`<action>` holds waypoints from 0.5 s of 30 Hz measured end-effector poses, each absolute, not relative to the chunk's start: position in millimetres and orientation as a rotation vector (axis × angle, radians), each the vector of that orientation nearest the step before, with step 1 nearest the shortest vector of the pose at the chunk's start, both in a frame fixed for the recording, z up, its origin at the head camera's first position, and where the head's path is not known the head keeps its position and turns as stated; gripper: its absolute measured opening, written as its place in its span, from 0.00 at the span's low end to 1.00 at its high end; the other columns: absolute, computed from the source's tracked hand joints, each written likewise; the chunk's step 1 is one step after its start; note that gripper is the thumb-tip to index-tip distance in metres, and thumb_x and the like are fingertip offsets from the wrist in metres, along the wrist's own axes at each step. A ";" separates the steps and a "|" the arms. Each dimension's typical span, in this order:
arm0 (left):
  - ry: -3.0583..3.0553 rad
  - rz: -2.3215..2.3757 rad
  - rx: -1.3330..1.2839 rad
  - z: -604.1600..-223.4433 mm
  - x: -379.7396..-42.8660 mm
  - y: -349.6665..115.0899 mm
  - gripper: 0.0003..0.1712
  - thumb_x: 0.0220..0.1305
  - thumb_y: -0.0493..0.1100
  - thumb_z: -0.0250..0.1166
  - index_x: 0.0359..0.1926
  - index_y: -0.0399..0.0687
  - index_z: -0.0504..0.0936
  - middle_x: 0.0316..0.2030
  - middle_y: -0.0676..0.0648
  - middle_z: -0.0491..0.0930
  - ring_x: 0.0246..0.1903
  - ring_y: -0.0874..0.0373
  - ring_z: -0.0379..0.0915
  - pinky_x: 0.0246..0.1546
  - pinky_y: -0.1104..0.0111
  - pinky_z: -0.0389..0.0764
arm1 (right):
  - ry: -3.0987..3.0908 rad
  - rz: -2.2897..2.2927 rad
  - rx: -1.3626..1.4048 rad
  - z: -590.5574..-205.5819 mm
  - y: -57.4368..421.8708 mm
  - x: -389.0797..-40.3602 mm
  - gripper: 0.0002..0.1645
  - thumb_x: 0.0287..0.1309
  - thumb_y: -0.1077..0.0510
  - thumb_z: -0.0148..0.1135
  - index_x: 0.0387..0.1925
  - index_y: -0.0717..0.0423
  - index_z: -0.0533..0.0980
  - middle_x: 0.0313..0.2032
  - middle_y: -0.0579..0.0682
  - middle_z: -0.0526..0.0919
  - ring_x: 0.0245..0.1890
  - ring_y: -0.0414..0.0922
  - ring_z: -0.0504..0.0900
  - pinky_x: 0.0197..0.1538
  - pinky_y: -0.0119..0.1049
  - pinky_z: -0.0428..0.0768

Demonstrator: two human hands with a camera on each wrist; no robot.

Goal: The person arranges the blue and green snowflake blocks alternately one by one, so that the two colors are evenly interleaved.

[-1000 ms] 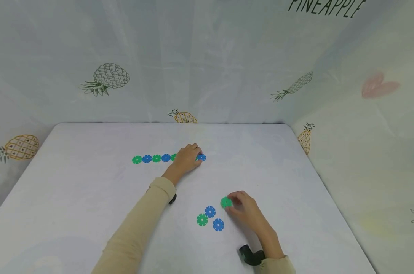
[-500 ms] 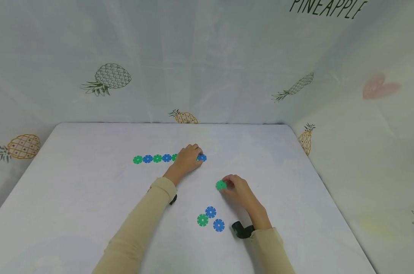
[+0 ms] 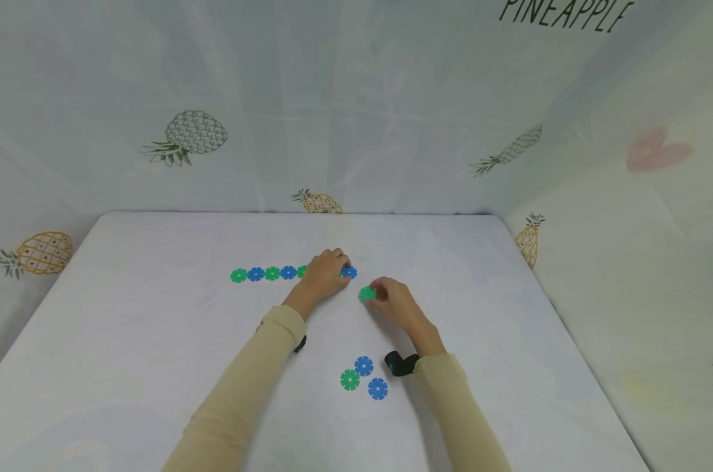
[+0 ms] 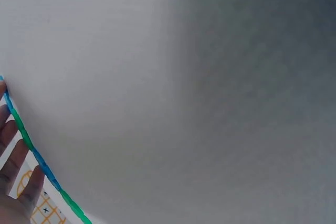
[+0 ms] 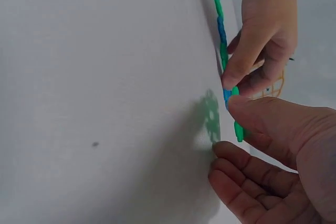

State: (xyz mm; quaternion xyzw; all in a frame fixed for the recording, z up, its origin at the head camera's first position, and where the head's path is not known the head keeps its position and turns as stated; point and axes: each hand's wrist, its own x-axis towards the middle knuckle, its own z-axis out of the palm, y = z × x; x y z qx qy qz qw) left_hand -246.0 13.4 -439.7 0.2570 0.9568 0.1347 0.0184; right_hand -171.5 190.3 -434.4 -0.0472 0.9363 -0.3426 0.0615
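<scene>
My left hand (image 3: 323, 274) reaches across the far part of the white counter (image 3: 132, 354) and lies over a straight row of thin, notched plastic discs (image 3: 272, 273) in alternating green and blue. Its thumb and fingers are clamped on the row near the right end, where a blue disc (image 3: 349, 272) shows past my fingertips; my hand covers part of the discs to its left. The discs that show lie edge to edge.

My right hand (image 3: 396, 305) pinches a single green notched plastic disc (image 3: 367, 294) between thumb and fingers, above the counter, near the blue end of the row but apart from it in the head view. In the right wrist view its greenish shadow (image 5: 212, 116) falls on the white surface. My two hands are close together but not touching in the head view.

Nearer to me, three loose notched discs lie flat: one blue (image 3: 364, 366), one green (image 3: 349, 379) and another blue (image 3: 378, 389). Beige sleeves (image 3: 459, 410) cover my forearms, and behind the counter hangs a pale cloth (image 3: 386, 111) printed with pineapples.
</scene>
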 end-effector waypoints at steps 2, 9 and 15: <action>2.971 0.422 0.794 -438.9 -245.6 13.5 0.18 0.60 0.49 0.63 0.48 0.46 0.78 0.47 0.47 0.75 0.50 0.50 0.70 0.51 0.57 0.74 | 2.828 -1.031 -0.155 -434.2 188.4 -177.8 0.18 0.55 0.61 0.63 0.48 0.60 0.74 0.40 0.53 0.79 0.41 0.46 0.76 0.49 0.40 0.77; 2.976 0.417 0.800 -439.2 -245.7 13.9 0.18 0.60 0.49 0.63 0.48 0.46 0.78 0.46 0.46 0.75 0.49 0.50 0.70 0.49 0.57 0.74 | 2.838 -0.994 -0.127 -433.9 184.7 -199.6 0.18 0.56 0.61 0.62 0.48 0.61 0.74 0.41 0.55 0.78 0.42 0.47 0.75 0.50 0.40 0.77; 2.981 0.413 0.809 -441.3 -246.8 12.9 0.17 0.60 0.49 0.63 0.48 0.46 0.78 0.46 0.46 0.75 0.49 0.50 0.70 0.48 0.57 0.75 | 2.823 -0.943 -0.091 -431.9 182.8 -214.7 0.17 0.58 0.60 0.61 0.48 0.62 0.73 0.41 0.57 0.78 0.43 0.48 0.75 0.51 0.40 0.76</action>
